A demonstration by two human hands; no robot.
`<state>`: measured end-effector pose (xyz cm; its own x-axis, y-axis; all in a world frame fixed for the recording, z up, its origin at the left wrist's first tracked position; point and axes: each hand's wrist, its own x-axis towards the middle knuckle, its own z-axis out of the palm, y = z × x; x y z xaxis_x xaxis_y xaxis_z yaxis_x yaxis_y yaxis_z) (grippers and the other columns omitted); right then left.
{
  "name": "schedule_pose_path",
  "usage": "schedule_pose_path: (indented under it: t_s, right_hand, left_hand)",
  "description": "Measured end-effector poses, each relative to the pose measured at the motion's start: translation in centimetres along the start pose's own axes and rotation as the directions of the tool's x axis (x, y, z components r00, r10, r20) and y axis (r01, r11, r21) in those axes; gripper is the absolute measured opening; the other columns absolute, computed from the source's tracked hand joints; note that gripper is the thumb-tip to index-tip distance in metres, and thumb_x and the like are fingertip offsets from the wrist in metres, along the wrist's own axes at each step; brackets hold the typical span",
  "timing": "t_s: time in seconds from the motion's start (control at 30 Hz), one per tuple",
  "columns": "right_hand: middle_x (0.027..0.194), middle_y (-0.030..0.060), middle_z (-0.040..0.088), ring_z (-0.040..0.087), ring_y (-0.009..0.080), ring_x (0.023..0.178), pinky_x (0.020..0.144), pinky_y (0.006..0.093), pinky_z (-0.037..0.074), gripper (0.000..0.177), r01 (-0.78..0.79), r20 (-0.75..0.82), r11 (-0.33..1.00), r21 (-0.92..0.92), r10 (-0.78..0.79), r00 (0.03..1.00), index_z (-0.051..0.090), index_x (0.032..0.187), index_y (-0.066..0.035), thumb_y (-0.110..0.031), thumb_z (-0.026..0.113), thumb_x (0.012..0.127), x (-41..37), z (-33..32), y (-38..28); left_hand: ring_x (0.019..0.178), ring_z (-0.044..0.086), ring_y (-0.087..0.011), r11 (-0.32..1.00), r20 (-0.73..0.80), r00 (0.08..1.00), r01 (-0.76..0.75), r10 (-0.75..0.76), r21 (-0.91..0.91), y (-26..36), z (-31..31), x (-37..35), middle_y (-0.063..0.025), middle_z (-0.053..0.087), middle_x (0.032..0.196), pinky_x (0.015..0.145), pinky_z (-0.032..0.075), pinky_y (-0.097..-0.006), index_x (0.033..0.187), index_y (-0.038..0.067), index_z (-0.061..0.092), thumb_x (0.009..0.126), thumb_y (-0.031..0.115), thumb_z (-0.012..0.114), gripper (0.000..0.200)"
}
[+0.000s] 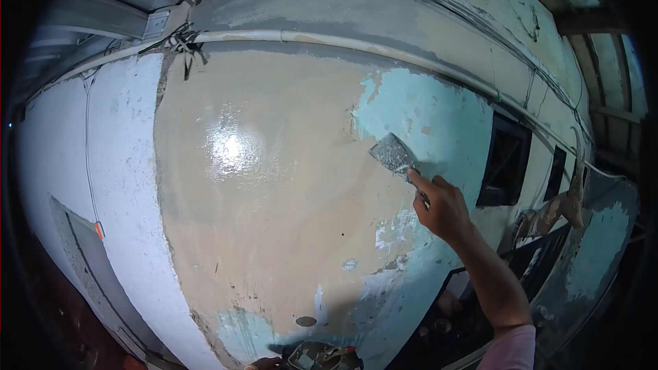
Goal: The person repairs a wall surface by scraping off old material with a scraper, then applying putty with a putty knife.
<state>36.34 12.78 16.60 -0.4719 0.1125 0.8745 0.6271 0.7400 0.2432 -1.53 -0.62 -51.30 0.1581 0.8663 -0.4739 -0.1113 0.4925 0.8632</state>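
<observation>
My right hand (442, 207) is closed round the handle of a wide putty knife (393, 153). Its grey-smeared blade lies at the wall (274, 233), where the beige coat meets the turquoise paint (439, 113). At the bottom edge, a sliver of my left hand (263, 364) shows at the rim of an open tub (312, 355), apparently gripping it. Most of that hand is cut off by the frame. Inside the tub lies something with a red end, too small to make out.
A pale pipe (301, 37) and loose cables (473, 20) run along the upper wall. Dark window openings (506, 157) are at right. On the left stands a white wall section (123, 164) with an orange-ended cord (99, 230). Glare sits on the wet-looking beige coat.
</observation>
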Motion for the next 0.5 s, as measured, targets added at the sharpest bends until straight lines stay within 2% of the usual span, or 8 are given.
schedule_pose_path:
  t_s: [0.07,0.17,0.2,0.23,0.3,0.4,0.5]
  right_hand:
    - [0.079,0.0171,0.062,0.064,0.0380,0.061,0.057,0.0472,0.055,0.046,-0.017,-0.002,1.000,-0.001,0.017,1.000,0.068,0.127,-0.017,-0.010,0.068,0.082,0.0,0.0,0.1]
    - [0.076,0.0155,0.060,0.063,0.0357,0.061,0.057,0.0448,0.053,0.048,0.021,0.003,0.999,-0.048,-0.020,1.000,0.069,0.128,-0.012,-0.004,0.068,0.081,0.9,-1.2,-0.5]
    - [0.076,0.0152,0.060,0.063,0.0353,0.061,0.057,0.0445,0.053,0.048,0.016,0.021,0.998,-0.065,-0.015,1.000,0.069,0.128,-0.013,-0.005,0.068,0.081,0.0,-1.4,0.0]
    - [0.077,0.0150,0.060,0.064,0.0350,0.061,0.057,0.0441,0.054,0.048,0.018,0.035,0.997,-0.079,-0.016,0.999,0.069,0.129,-0.014,-0.006,0.068,0.082,-0.7,-1.2,0.5]
    - [0.077,0.0146,0.060,0.064,0.0343,0.061,0.057,0.0434,0.054,0.047,0.010,0.041,0.995,-0.097,-0.006,0.999,0.068,0.129,-0.015,-0.007,0.068,0.082,-2.0,-0.7,1.1]
    - [0.079,0.0143,0.060,0.065,0.0333,0.060,0.055,0.0423,0.055,0.047,-0.018,0.063,0.997,-0.079,0.023,0.998,0.068,0.129,-0.015,-0.007,0.069,0.082,-5.1,0.5,2.0]
    - [0.080,0.0140,0.060,0.064,0.0323,0.057,0.054,0.0421,0.055,0.048,0.013,0.048,0.995,-0.099,-0.008,0.999,0.068,0.129,-0.015,-0.007,0.069,0.082,-4.6,-0.2,1.9]
  left_hand:
    - [0.122,0.060,-0.0208,0.990,0.018,0.999,-0.046,0.044,0.131,-0.2,-0.8,0.0,0.0001,0.067,0.131,0.099,0.043,-0.0539,0.137,0.017,0.057,0.106,0.047,0.040,0.046]
    - [0.121,0.060,-0.0224,0.995,-0.018,0.998,0.061,-0.062,-0.073,0.7,0.2,-0.6,-0.0005,0.068,0.127,0.099,0.043,-0.0552,0.135,0.014,0.057,0.106,0.046,0.040,0.046]
    - [0.120,0.060,-0.0248,0.999,-0.032,0.999,0.041,-0.042,-0.005,0.8,0.3,-1.4,-0.0024,0.068,0.128,0.099,0.044,-0.0559,0.133,0.012,0.059,0.106,0.044,0.041,0.046]
    - [0.123,0.059,-0.0269,0.982,0.003,0.993,0.114,-0.115,-0.147,1.7,0.2,-1.4,-0.0060,0.067,0.130,0.102,0.044,-0.0554,0.132,0.011,0.060,0.106,0.043,0.042,0.045]
    - [0.120,0.061,-0.0272,0.998,-0.100,0.994,0.047,-0.043,0.045,1.7,1.3,-2.1,-0.0081,0.068,0.127,0.100,0.046,-0.0537,0.131,0.010,0.060,0.107,0.045,0.041,0.046]
    - [0.111,0.065,-0.0256,1.000,-0.111,0.994,0.019,-0.020,-0.004,2.3,2.0,-2.8,-0.0076,0.070,0.119,0.094,0.051,-0.0509,0.127,0.009,0.062,0.108,0.044,0.043,0.044]
    - [0.104,0.067,-0.0234,0.972,-0.069,0.997,-0.018,0.035,0.235,3.4,1.8,-3.8,-0.0069,0.071,0.113,0.090,0.053,-0.0471,0.125,0.008,0.063,0.108,0.039,0.047,0.039]
